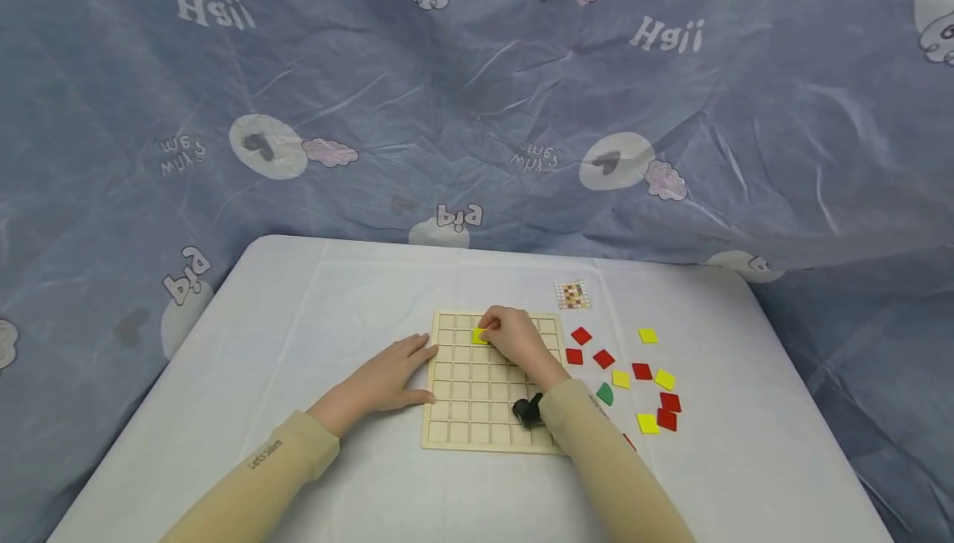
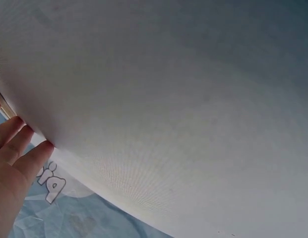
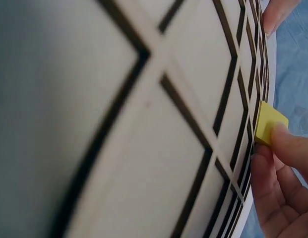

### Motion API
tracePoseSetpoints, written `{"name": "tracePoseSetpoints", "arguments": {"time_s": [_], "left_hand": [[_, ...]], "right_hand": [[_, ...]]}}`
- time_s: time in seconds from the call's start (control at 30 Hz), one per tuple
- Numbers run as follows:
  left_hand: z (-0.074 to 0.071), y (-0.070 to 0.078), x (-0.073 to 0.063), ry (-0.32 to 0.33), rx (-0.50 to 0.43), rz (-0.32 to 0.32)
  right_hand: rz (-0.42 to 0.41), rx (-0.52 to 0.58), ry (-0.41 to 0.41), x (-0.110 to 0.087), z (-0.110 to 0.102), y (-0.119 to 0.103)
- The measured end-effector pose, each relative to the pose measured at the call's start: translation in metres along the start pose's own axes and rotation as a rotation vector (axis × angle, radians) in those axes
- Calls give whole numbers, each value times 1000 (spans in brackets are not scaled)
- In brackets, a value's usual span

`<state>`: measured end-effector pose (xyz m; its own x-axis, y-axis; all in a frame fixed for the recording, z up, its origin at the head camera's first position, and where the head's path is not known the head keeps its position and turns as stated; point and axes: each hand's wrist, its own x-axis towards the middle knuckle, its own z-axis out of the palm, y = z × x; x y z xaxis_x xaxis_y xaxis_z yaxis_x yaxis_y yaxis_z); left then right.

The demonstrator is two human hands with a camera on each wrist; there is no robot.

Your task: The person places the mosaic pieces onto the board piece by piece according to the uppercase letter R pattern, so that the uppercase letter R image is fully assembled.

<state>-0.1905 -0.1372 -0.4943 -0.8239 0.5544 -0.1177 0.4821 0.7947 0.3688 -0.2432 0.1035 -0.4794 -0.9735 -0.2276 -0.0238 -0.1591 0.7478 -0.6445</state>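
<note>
A pale wooden grid board (image 1: 469, 437) lies on the white table. My right hand (image 1: 517, 340) reaches over it and pinches a yellow square tile (image 1: 479, 336) at the second row from the far edge. The right wrist view shows the thumb on the face of this tile (image 3: 273, 121), which stands tilted against the grid. My left hand (image 1: 387, 376) rests with spread, fairly straight fingers against the board's left edge. In the left wrist view its fingers (image 2: 34, 158) show only at the lower left.
Right of the board lie loose red tiles (image 1: 642, 372), yellow tiles (image 1: 648, 424) and a green rounded piece (image 1: 605, 394). A small printed pattern card (image 1: 572, 295) lies beyond them. A black device (image 1: 527, 411) sits at the right wrist. Behind the table hangs a blue patterned cloth (image 1: 477, 112).
</note>
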Motion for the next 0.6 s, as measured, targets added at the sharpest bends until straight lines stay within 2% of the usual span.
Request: {"name": "tracePoseSetpoints", "arguments": {"time_s": [0.33,0.47,0.6], "left_hand": [[2,-1,-1,-12,4,-5],[2,-1,-1,-15,4,3],[3,-2,-2,-5,14,13]], "right_hand": [[26,-68,-25,-2,4,-2],[11,-102,-21,-4,6,-3],[1,-82,-32,-6,0,-3]]}}
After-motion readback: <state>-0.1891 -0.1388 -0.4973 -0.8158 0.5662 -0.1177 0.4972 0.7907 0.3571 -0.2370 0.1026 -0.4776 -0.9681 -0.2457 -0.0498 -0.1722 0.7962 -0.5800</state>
